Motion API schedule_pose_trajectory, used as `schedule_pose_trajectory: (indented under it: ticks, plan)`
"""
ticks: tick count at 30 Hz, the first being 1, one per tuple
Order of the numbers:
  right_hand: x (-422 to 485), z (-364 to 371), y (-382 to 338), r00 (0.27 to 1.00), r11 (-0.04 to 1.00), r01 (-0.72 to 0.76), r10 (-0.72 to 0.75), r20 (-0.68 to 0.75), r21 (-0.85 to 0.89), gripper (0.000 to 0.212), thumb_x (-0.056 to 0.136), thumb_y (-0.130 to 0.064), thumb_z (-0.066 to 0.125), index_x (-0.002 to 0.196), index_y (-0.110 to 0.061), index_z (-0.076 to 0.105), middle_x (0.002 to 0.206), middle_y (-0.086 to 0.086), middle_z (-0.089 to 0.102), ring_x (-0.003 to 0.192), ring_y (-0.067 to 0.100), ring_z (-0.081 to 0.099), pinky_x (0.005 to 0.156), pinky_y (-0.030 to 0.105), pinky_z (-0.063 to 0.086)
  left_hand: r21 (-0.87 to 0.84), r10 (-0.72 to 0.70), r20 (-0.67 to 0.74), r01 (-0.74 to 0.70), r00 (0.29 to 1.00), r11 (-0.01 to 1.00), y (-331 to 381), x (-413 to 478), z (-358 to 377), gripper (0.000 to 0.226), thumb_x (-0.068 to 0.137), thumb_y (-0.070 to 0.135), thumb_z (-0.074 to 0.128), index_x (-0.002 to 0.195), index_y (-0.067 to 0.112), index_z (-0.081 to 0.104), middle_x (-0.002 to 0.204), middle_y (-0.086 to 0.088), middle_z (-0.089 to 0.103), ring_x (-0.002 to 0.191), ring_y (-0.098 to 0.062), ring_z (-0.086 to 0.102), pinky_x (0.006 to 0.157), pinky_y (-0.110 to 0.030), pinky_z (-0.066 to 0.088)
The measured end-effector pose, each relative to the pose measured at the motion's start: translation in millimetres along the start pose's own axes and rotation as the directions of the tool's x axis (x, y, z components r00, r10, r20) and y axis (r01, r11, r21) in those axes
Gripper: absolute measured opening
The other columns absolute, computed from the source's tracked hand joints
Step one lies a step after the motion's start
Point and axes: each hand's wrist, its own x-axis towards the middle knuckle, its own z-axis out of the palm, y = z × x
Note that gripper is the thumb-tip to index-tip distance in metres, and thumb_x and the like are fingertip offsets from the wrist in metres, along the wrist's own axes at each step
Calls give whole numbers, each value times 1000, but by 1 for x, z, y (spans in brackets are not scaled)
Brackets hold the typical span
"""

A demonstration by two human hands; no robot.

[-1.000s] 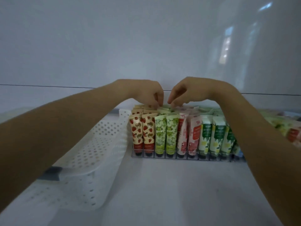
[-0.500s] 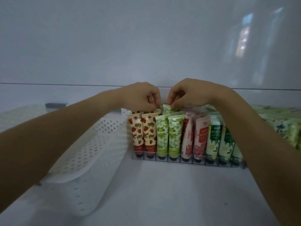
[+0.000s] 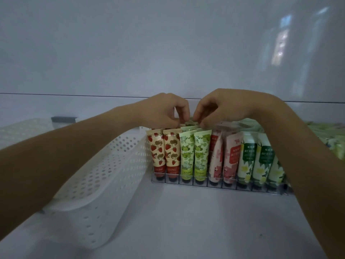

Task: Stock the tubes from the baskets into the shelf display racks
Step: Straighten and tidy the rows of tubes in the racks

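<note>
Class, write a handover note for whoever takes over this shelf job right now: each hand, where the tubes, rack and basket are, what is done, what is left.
Left grip and right grip: both pinch the top of a lime tube at the back of the rack.
White basket sits beside the rack's left end; its inside is hidden.
Done: visible front slots are filled.
Left: seat this tube, then probably stock the loose green tubes at far right.

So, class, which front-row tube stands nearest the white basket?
The leftmost strawberry-print tube, at the end of the rack beside the basket; its twin and the other designs stand further right.
</note>
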Motion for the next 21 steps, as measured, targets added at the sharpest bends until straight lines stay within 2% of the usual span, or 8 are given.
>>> schedule_pose_trajectory:
  ticks: [3,6,9,12,14,16,18,21]
  plan:
    - [0,2,0,999,999,-33,33,32,-3,14,79,-15,68,83,-29,68,81,-10,71,80,6,65,78,24,49,16,17,-8,-17,1000,1000,0,0,0,18,80,4,63,84,22,60,63,35,57,57,14,52,58,-1,39]
    - [1,4,-1,999,999,-17,16,-27,-35,15,80,-15,68,77,-30,67,77,-10,69,71,1,63,71,21,47,19,20,-1,-20,1000,1000,0,-1,-1,24,81,4,62,81,27,56,64,45,53,58,16,51,58,0,37]
    - [-1,3,2,998,1000,-9,7,-61,-25,15,80,-18,69,73,-31,68,73,-14,69,66,-5,60,67,19,44,8,6,8,-6,1000,1000,0,-1,-2,29,81,4,61,80,31,55,70,26,60,59,13,53,58,-3,40]
    - [-1,6,1,1000,999,-17,16,-23,-30,13,79,-20,69,74,-32,70,73,-15,69,66,-5,62,64,17,45,-2,-12,18,12,1000,1000,1,0,-2,31,80,2,60,80,32,55,84,19,60,59,11,54,56,-3,41]
    - [0,5,0,996,1000,9,-8,-88,10,13,80,-21,69,74,-33,69,72,-16,69,65,-6,60,65,15,44,-77,-41,20,43,999,996,-2,1,-3,27,80,2,61,83,29,57,88,14,64,61,6,58,53,-4,43]
    - [2,4,2,972,997,48,-33,-234,59,14,81,-21,68,75,-33,67,74,-18,66,68,-8,59,66,13,42,-145,-76,-15,73,997,987,-6,1,-6,17,82,8,64,88,23,61,92,8,67,73,-4,63,59,-8,48]
    - [5,7,5,940,995,58,-29,-339,75,13,83,-21,67,77,-32,66,77,-21,63,73,-9,57,65,10,39,-125,-97,-74,87,992,988,-12,1,-9,9,85,12,63,92,19,63,94,3,67,81,-7,62,64,-6,45]
    - [11,20,9,956,993,2,33,-291,119,4,82,-30,67,78,-31,68,78,-20,64,72,-7,57,60,12,38,-48,-119,-77,115,990,992,-18,2,-8,9,86,14,62,94,18,66,91,7,64,79,0,58,64,-1,41]
